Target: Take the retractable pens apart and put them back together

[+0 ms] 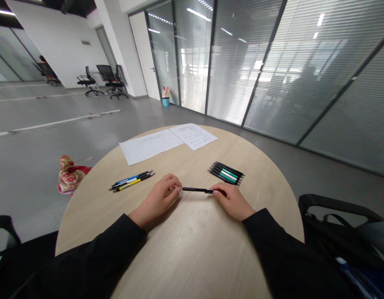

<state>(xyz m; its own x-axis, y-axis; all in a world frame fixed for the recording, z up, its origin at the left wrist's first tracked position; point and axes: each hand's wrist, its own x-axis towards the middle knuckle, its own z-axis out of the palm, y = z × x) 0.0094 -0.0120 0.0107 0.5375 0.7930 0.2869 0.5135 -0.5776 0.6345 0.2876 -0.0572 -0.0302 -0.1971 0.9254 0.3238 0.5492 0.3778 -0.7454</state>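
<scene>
My left hand [159,199] and my right hand [232,201] rest on a round light-wood table [192,249], holding a slim black pen [196,190] level between them. My left fingertips pinch one end of the pen, and my right fingers hold the other. Left of my left hand lies a small bunch of pens [132,181] with blue and yellow barrels. Beyond my right hand lies a tight row of black, white and green pens [226,173]. Two printed paper sheets [150,145] [193,136] lie at the table's far side.
A patterned bag [70,174] sits on the grey floor beyond the table's left edge. A black bag on a chair [335,232] is at my right. Glass partitions with blinds [266,70] run along the right; office chairs [111,81] stand far back.
</scene>
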